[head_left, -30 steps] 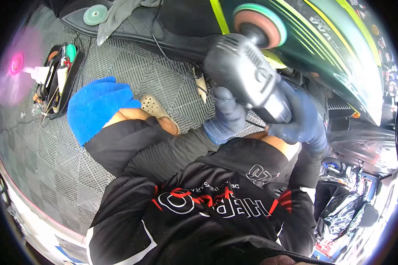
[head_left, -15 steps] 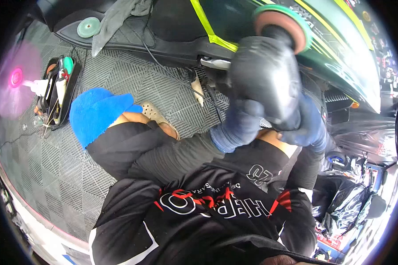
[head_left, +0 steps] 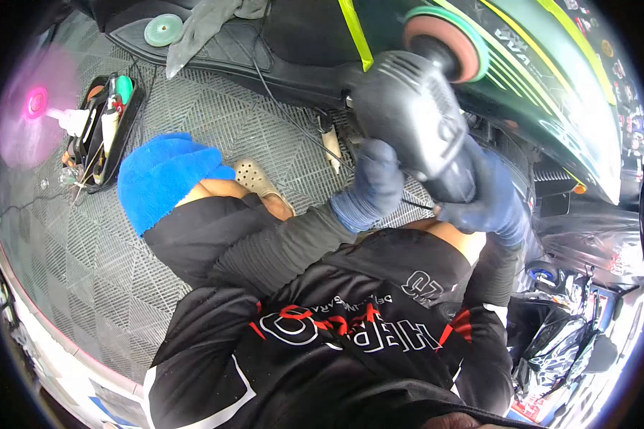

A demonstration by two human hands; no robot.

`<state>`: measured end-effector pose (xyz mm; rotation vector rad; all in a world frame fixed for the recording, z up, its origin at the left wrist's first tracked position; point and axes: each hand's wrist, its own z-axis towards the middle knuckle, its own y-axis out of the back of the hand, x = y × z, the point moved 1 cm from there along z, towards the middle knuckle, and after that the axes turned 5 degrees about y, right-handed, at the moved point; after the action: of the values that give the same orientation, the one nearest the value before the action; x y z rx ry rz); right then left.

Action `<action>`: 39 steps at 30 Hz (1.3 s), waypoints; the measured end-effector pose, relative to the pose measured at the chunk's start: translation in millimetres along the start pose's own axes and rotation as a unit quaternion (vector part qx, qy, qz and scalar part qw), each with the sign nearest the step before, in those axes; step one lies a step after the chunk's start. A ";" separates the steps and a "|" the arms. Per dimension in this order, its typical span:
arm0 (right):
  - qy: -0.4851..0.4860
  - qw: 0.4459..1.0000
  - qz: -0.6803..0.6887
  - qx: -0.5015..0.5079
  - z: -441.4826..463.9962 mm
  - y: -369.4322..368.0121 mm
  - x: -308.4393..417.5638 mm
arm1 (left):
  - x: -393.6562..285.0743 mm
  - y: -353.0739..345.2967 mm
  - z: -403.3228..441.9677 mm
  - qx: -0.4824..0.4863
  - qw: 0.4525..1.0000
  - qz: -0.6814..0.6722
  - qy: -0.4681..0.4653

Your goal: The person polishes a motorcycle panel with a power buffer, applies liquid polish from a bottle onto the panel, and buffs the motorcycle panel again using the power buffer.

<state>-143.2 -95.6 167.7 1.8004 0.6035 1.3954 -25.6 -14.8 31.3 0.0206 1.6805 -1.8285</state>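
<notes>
A black polisher (head_left: 415,107) is held in front of the glossy dark panel (head_left: 522,107) with light green stripes. Its round pad (head_left: 472,51), salmon with a green rim, is turned toward that panel; whether it touches cannot be seen. My right hand (head_left: 483,196), in a blue glove, wraps the polisher's rear handle. My left hand (head_left: 376,177), gloved alike, is closed against the left side of the polisher body, its fingers partly hidden. A black cord (head_left: 416,205) runs from the handle toward my left hand.
A blue cloth (head_left: 168,179) covers my left knee. At left stands a black tool caddy (head_left: 111,136) with bottles. On the dark footboard (head_left: 222,53) lie a green pad (head_left: 163,30) and a grey cloth (head_left: 204,32). Yellow tape (head_left: 355,36) runs along the bodywork.
The polisher has shifted slightly left and tilted, with both hands still on it. The whole view has moved a little, so the floor items appear farther right.
</notes>
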 end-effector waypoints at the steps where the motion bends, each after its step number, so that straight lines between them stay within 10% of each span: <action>1: -0.074 0.997 0.002 0.014 7.9 -2.1 14.8 | -4.2 2.8 3.4 -0.013 0.999 -0.023 -0.025; 5: -0.011 0.997 0.079 0.019 25.6 -40.4 15.9 | -42.8 4.8 -9.5 0.003 0.999 -0.028 -0.023; 8: 0.018 0.988 0.155 -0.018 38.7 -53.6 10.7 | -57.6 -5.7 -0.1 -0.221 0.970 -0.086 -0.050; 19: 0.046 0.972 0.217 -0.074 29.4 -74.5 -7.5 | -57.3 5.8 2.1 -0.200 0.976 0.044 -0.079; 23: 0.028 0.953 0.292 -0.077 -4.8 -89.4 -28.6 | -37.9 -0.9 -17.5 -0.056 0.998 -0.006 -0.042; 29: 0.017 0.985 0.112 -0.133 33.6 -79.9 11.1 | -71.1 -3.8 5.7 -0.229 0.966 0.062 -0.101; 31: 0.020 0.978 0.110 -0.178 39.8 -83.0 26.9 | -79.0 25.3 16.0 -0.050 0.996 -0.048 -0.046; 37: -0.024 0.992 0.072 -0.101 7.2 -58.1 14.3 | -31.0 11.8 6.6 -0.165 0.980 -0.012 -0.112; 39: 0.044 0.990 -0.006 -0.132 -2.7 -49.9 4.2 | -18.2 0.5 9.1 0.176 0.954 -0.199 -0.139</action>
<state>-140.4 -62.1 130.7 1.5301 0.4492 1.4772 -7.2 -14.9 40.2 -0.4339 1.2057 -2.2854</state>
